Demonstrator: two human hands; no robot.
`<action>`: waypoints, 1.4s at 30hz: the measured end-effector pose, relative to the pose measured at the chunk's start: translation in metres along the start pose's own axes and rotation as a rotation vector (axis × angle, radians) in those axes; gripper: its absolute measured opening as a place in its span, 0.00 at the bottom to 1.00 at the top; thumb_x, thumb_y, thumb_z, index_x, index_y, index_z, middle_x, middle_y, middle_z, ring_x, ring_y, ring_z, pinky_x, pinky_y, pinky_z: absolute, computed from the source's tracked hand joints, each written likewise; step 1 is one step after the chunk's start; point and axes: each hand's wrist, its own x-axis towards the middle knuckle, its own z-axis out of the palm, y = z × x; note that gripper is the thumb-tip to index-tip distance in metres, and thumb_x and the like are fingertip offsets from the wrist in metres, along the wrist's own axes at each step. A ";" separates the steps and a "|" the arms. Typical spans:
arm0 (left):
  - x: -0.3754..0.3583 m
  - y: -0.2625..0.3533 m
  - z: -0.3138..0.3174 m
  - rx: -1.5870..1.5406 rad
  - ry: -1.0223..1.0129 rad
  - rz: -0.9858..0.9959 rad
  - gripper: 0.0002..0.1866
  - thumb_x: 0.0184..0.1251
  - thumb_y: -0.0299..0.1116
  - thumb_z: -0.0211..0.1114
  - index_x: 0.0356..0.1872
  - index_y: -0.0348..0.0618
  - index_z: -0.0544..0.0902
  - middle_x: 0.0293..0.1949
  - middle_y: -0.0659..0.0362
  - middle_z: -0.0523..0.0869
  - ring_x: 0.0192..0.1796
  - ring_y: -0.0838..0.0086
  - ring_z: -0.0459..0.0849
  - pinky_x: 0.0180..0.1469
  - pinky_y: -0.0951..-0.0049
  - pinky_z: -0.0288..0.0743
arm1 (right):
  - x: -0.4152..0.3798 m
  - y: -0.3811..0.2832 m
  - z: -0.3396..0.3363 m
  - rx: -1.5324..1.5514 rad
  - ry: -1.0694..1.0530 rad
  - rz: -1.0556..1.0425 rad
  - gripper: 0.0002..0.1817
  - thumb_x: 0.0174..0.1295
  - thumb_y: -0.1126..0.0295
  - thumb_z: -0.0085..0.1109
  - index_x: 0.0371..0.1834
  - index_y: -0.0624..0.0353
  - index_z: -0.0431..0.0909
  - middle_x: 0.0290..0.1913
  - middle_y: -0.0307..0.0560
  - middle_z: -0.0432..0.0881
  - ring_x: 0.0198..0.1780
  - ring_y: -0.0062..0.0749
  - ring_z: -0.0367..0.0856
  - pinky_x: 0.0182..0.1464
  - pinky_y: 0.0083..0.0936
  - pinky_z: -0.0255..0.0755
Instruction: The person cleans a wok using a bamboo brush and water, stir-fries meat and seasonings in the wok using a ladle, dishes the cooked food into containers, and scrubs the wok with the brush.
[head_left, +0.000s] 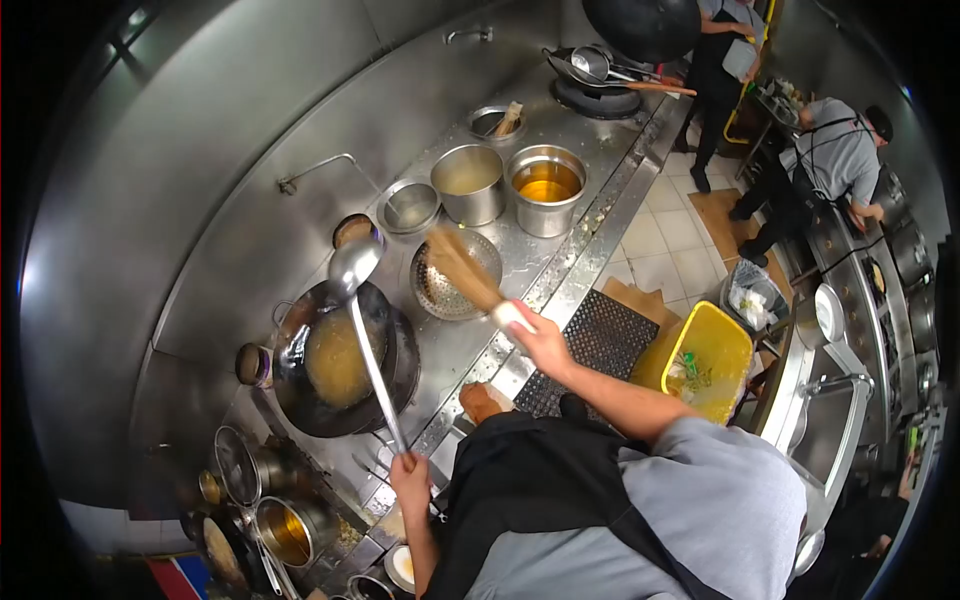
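Note:
My left hand (410, 482) is closed round the end of a long-handled steel ladle (356, 266), whose bowl is over the far rim of a wok (392, 350). Cloudy yellowish liquid (340, 360) lies in the wok. In my right hand (540, 342) is a bamboo wok brush (466, 272) with a pale grip, its bristles smeared by motion. The brush overlaps a perforated steel strainer (428, 288) lying on the steel counter.
Beyond the strainer stand a pot of amber liquid (548, 212), another steel pot (468, 200) and a smaller pan (408, 206) under a tap (320, 165). A yellow bin (728, 330) sits to the right. Two people (835, 150) (715, 90) work farther back.

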 end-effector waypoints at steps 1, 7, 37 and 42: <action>0.008 0.024 0.027 0.059 -0.009 -0.001 0.07 0.66 0.29 0.68 0.34 0.41 0.77 0.18 0.65 0.73 0.15 0.81 0.71 0.16 0.77 0.64 | -0.012 -0.008 -0.027 -0.020 0.061 0.032 0.29 0.69 0.65 0.62 0.71 0.62 0.69 0.63 0.52 0.81 0.62 0.26 0.78 0.65 0.21 0.67; 0.098 0.116 0.211 -0.111 -0.302 0.207 0.06 0.67 0.27 0.62 0.43 0.40 0.78 0.22 0.66 0.75 0.18 0.83 0.70 0.18 0.79 0.62 | -0.036 0.001 -0.165 0.054 0.303 -0.003 0.26 0.72 0.72 0.54 0.72 0.66 0.67 0.65 0.50 0.78 0.63 0.29 0.74 0.66 0.25 0.66; 0.080 0.155 -0.075 0.826 0.175 0.359 0.30 0.48 0.35 0.75 0.57 0.45 0.81 0.45 0.44 0.87 0.49 0.50 0.86 0.53 0.57 0.80 | -0.020 -0.035 0.152 -0.424 -0.835 -0.580 0.25 0.61 0.71 0.61 0.63 0.64 0.74 0.53 0.55 0.80 0.57 0.51 0.76 0.62 0.41 0.70; 0.200 0.102 -0.120 0.881 -0.370 0.198 0.25 0.45 0.40 0.74 0.50 0.50 0.87 0.35 0.49 0.90 0.35 0.57 0.90 0.42 0.61 0.83 | -0.029 -0.014 0.255 -0.751 -0.951 -0.595 0.22 0.62 0.64 0.61 0.58 0.61 0.78 0.51 0.56 0.82 0.57 0.48 0.78 0.62 0.40 0.69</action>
